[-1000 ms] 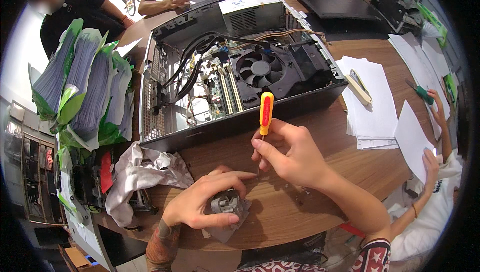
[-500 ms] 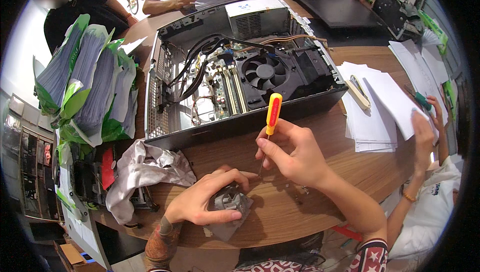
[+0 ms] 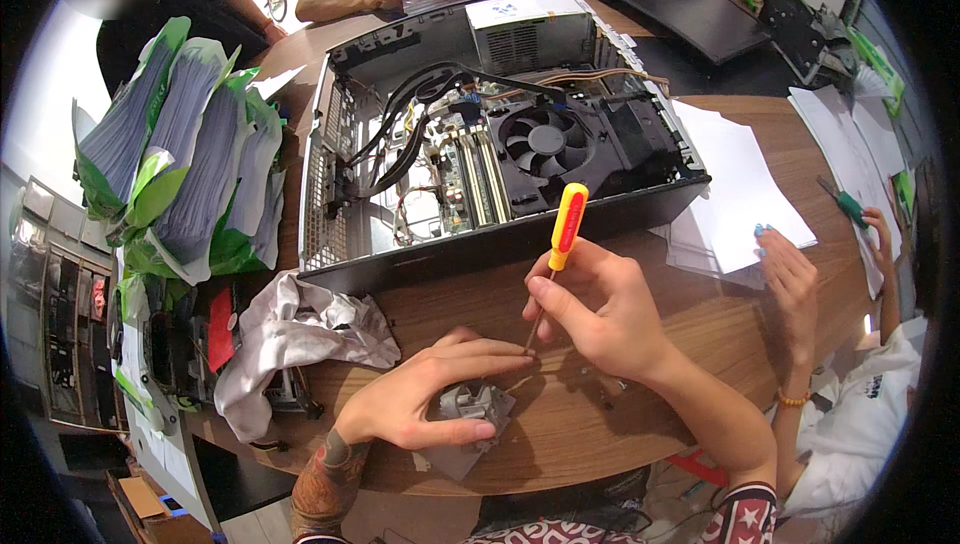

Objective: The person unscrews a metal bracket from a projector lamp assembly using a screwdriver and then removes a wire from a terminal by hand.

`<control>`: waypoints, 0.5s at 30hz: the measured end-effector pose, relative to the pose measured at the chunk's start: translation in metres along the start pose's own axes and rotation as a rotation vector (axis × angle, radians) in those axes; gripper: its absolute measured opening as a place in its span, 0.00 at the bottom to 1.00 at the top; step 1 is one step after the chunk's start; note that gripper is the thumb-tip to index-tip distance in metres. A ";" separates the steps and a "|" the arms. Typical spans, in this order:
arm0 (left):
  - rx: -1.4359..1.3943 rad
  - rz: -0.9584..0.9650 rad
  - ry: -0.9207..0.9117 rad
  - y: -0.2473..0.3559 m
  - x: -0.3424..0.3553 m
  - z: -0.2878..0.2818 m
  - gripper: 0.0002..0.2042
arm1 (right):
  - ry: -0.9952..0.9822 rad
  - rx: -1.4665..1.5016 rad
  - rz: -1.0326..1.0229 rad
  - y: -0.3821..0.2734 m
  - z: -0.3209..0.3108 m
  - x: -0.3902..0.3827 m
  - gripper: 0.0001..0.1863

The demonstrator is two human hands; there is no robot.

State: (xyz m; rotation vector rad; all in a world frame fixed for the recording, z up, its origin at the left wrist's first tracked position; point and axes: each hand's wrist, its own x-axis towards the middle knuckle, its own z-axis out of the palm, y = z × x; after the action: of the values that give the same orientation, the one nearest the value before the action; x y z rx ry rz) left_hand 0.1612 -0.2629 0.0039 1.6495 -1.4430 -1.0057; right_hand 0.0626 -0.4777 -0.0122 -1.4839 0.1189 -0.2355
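Observation:
My right hand [image 3: 600, 314] grips a small screwdriver [image 3: 567, 224] with a yellow-and-red handle, held upright, its thin shaft pointing down at the tabletop. My left hand [image 3: 420, 394] lies over a grey metal part [image 3: 470, 404] on the wooden table, thumb and fingers around it, with extended fingertips beside the screwdriver's tip. A few tiny pieces, too small to name, lie right of the tip. Behind my hands sits an opened black computer case [image 3: 500, 244] with cables, memory sticks and a fan [image 3: 548, 141]. A crumpled pale cloth [image 3: 280, 334] lies left of my left hand.
Bundles of papers in green wrappers [image 3: 170, 154] stand at the left. At right are loose sheets [image 3: 735, 184], a co-worker's hands [image 3: 790, 284] and a green-handled tool [image 3: 850, 209]. A laptop [image 3: 640, 4] is at the back, where other people [image 3: 180, 24] work.
My left fingers have straightened a little across the grey part. At right, the co-worker has moved a sheet leftward onto the pile, covering the stapler. My right hand keeps its grip.

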 end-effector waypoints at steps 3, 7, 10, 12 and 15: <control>0.004 -0.008 -0.012 0.001 0.000 0.001 0.35 | 0.022 0.022 -0.011 -0.001 -0.001 0.001 0.06; 0.024 -0.002 0.000 -0.001 -0.001 0.002 0.35 | 0.026 0.006 -0.043 -0.003 -0.002 0.001 0.05; 0.012 -0.044 0.032 0.005 0.000 0.003 0.35 | 0.032 0.005 -0.009 -0.005 -0.005 0.001 0.04; 0.020 -0.032 0.050 0.006 0.000 0.003 0.34 | 0.008 0.014 -0.004 -0.007 -0.007 0.000 0.06; 0.038 0.015 0.100 0.009 -0.002 0.001 0.32 | 0.048 0.050 -0.039 -0.008 -0.005 0.000 0.05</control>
State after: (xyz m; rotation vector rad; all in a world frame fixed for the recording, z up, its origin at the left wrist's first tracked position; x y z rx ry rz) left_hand 0.1568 -0.2615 0.0115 1.6895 -1.4146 -0.8796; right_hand 0.0612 -0.4828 -0.0041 -1.4323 0.1223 -0.3036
